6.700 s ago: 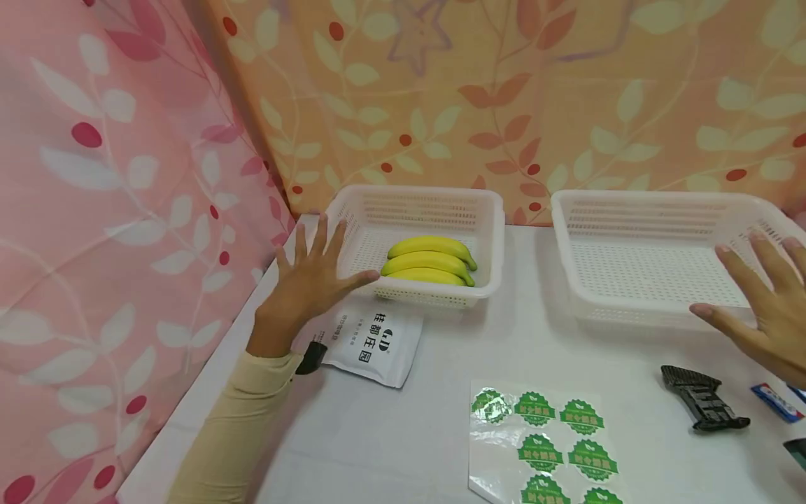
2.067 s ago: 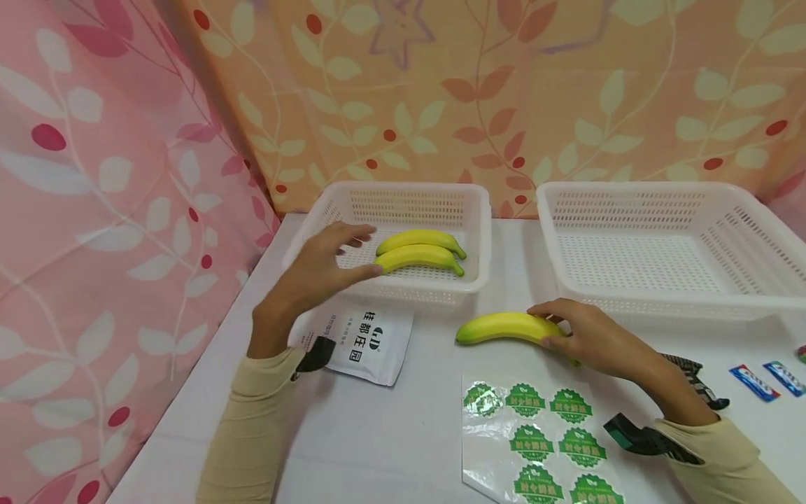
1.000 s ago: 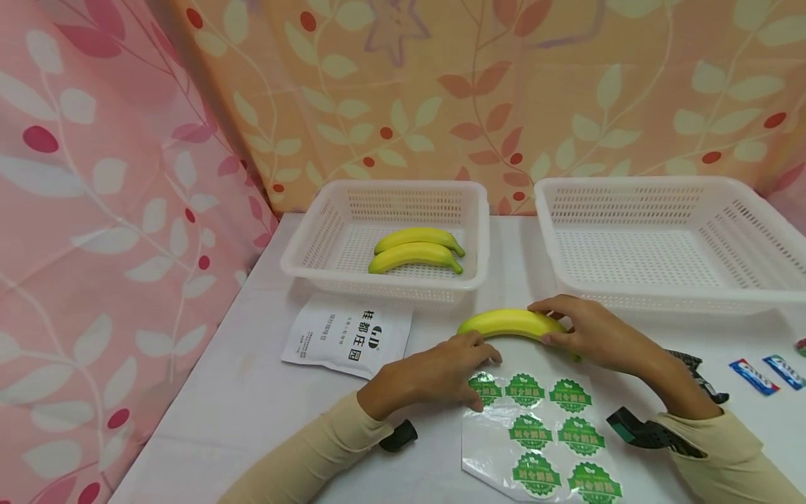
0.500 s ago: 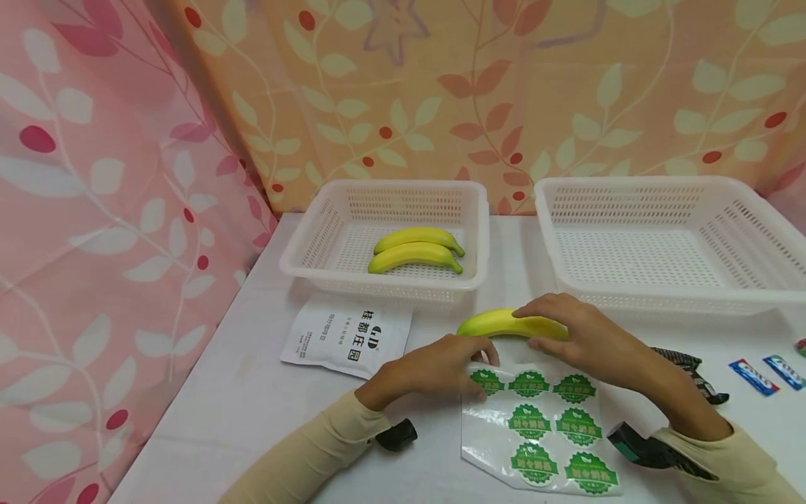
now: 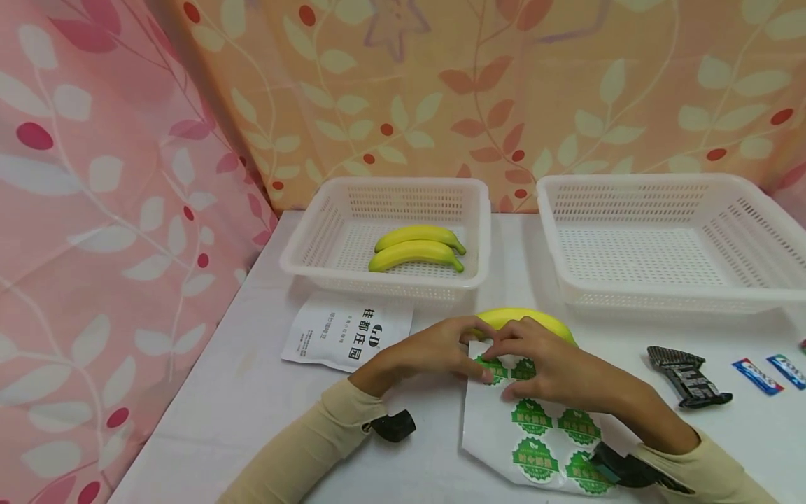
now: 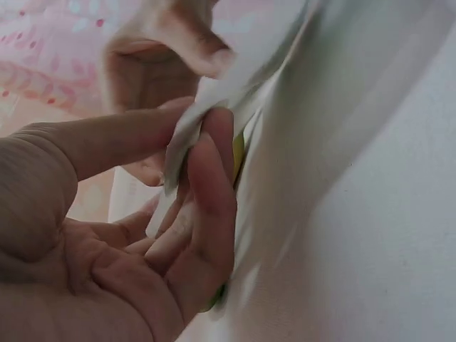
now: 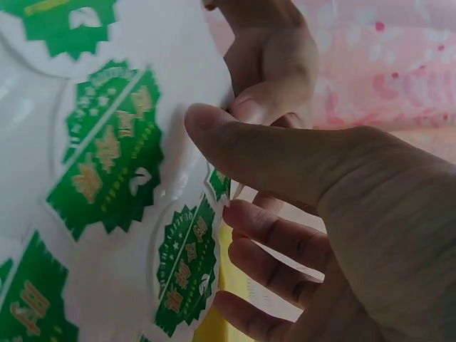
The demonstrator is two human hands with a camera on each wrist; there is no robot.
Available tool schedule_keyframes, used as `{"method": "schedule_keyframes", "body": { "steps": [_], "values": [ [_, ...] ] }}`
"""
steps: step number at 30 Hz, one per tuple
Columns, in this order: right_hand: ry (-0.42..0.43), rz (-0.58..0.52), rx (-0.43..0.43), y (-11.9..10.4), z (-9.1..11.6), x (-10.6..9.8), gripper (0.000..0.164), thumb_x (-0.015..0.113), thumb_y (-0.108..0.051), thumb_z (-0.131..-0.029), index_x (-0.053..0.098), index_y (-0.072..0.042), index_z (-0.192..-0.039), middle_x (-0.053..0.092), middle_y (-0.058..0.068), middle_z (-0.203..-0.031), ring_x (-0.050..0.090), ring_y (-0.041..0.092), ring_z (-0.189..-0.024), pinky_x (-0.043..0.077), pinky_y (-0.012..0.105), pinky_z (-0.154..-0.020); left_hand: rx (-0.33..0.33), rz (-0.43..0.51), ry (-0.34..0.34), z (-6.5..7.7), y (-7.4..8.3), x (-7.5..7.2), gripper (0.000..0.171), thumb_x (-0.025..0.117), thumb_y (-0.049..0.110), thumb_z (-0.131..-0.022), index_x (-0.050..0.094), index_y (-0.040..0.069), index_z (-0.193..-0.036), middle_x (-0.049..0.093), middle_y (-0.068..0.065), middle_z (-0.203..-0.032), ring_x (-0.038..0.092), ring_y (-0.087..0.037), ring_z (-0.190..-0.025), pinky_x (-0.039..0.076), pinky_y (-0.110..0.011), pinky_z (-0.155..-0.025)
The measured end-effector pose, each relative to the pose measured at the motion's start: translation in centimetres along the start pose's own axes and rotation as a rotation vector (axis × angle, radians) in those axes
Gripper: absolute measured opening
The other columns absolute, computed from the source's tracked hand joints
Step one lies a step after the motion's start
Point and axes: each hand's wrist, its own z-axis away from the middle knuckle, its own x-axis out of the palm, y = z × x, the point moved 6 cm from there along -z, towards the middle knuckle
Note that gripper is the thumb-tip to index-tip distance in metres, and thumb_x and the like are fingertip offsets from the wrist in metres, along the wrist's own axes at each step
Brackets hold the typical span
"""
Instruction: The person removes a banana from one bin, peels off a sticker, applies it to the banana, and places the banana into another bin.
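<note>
My left hand point(image 5: 431, 350) pinches the upper left edge of a clear-backed sheet point(image 5: 488, 430) of round green stickers point(image 5: 535, 458). In the left wrist view its thumb and curled fingers meet on the bent sheet. My right hand point(image 5: 563, 367) reaches in from the right, thumb and index finger spread apart in a C shape. The right wrist view has the right thumb point(image 7: 228, 135) over the sheet's face and the other fingertips at its edge, by a small green sticker point(image 7: 187, 260). A yellow banana point(image 5: 529, 316) lies just behind the hands, partly hidden by them.
Two more bananas point(image 5: 415, 255) lie in the left white basket point(image 5: 384, 282); a second white basket point(image 5: 686, 297) stands at right. A white printed pouch point(image 5: 340, 332) is in front of the left one. Right of my hands lie a black wrapper point(image 5: 689, 378) and two small blue-red packets point(image 5: 758, 376).
One banana has come out of the left basket onto the table. The right hand has let go of it and moved left to the sticker sheet, whose upper left edge the left hand has lifted.
</note>
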Motion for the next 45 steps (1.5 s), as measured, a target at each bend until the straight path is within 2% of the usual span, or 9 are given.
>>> {"method": "schedule_keyframes", "body": {
  "steps": [10,14,18,26,31,35,38,41,45],
  "values": [
    [-0.015,0.024,0.026,0.6,0.0,-0.2,0.031,0.084,-0.039,-0.092,0.076,-0.031,-0.121,0.064,-0.016,-0.128,0.054,0.018,-0.126,0.052,0.041,-0.103,0.011,0.115,-0.094,-0.2,-0.3,0.0,0.077,0.092,0.014,-0.077,0.056,0.017,-0.145,0.059,-0.002,-0.143,0.063,-0.012,-0.082,0.051,-0.025,-0.086],
    [0.020,0.039,-0.049,0.5,-0.1,-0.4,0.019,0.083,-0.030,-0.094,0.078,-0.032,-0.112,0.067,-0.018,-0.119,0.059,0.014,-0.119,0.051,0.039,-0.101,0.024,0.103,-0.103,-0.2,-0.4,0.0,0.078,0.092,0.014,-0.077,0.056,0.019,-0.146,0.059,-0.001,-0.144,0.063,-0.013,-0.101,0.050,-0.027,-0.093],
    [0.073,0.039,-0.106,0.4,-0.1,-0.9,0.017,0.083,-0.016,-0.093,0.080,-0.030,-0.102,0.071,-0.015,-0.113,0.063,0.011,-0.111,0.053,0.035,-0.097,0.017,0.020,-0.081,-0.2,-0.5,-0.2,0.074,0.092,0.016,-0.076,0.060,0.020,-0.142,0.061,0.004,-0.140,0.057,-0.011,-0.120,0.044,-0.028,-0.104],
    [0.292,0.131,-0.123,0.4,0.3,-2.8,0.024,0.085,-0.003,-0.087,0.081,-0.024,-0.098,0.071,-0.013,-0.109,0.067,0.008,-0.102,0.059,0.025,-0.091,-0.025,-0.282,-0.054,0.9,0.6,-0.6,0.050,0.086,0.030,-0.090,0.065,0.016,-0.133,0.067,-0.002,-0.102,0.065,-0.013,-0.084,0.050,-0.026,-0.073],
    [0.435,0.169,-0.194,-0.1,0.9,-4.5,0.034,0.089,0.006,-0.076,0.080,-0.019,-0.098,0.071,-0.008,-0.108,0.066,0.011,-0.099,0.052,0.011,-0.088,-0.024,-0.442,-0.006,2.4,2.2,-1.1,0.044,0.072,0.053,-0.098,0.076,0.016,-0.122,0.075,0.002,-0.104,0.069,-0.011,-0.087,0.053,-0.026,-0.074],
    [0.488,0.135,-0.257,-0.6,1.2,-5.0,0.043,0.090,0.012,-0.070,0.081,-0.017,-0.101,0.071,-0.007,-0.110,0.065,0.011,-0.102,0.051,0.009,-0.089,-0.032,-0.258,-0.013,2.3,2.4,-1.2,0.054,0.053,0.061,-0.105,0.080,0.014,-0.111,0.078,0.002,-0.099,0.075,-0.014,-0.086,0.056,-0.034,-0.076],
    [0.478,0.112,-0.280,-0.8,1.1,-4.6,0.035,0.090,0.005,-0.077,0.082,-0.016,-0.103,0.070,-0.005,-0.112,0.065,0.012,-0.102,0.051,0.008,-0.091,-0.031,-0.049,0.002,1.7,2.1,-1.1,0.061,0.046,0.059,-0.109,0.080,0.008,-0.112,0.079,0.000,-0.096,0.076,-0.016,-0.086,0.056,-0.037,-0.077],
    [0.453,0.105,-0.307,-0.9,1.1,-4.2,0.020,0.087,-0.007,-0.086,0.082,-0.017,-0.103,0.070,-0.003,-0.112,0.065,0.014,-0.101,0.050,0.008,-0.092,-0.020,0.073,0.069,1.2,1.8,-1.2,0.052,0.055,0.050,-0.108,0.079,0.005,-0.114,0.078,0.001,-0.092,0.074,-0.015,-0.084,0.053,-0.032,-0.074],
    [0.400,0.119,-0.279,-0.8,0.9,-3.8,0.025,0.090,-0.006,-0.083,0.082,-0.020,-0.103,0.068,-0.006,-0.113,0.065,0.011,-0.103,0.052,0.010,-0.090,0.011,0.123,0.177,0.9,1.6,-1.6,0.029,0.070,0.033,-0.101,0.078,0.008,-0.112,0.078,-0.001,-0.092,0.072,-0.014,-0.082,0.052,-0.031,-0.071]
  ]
}}
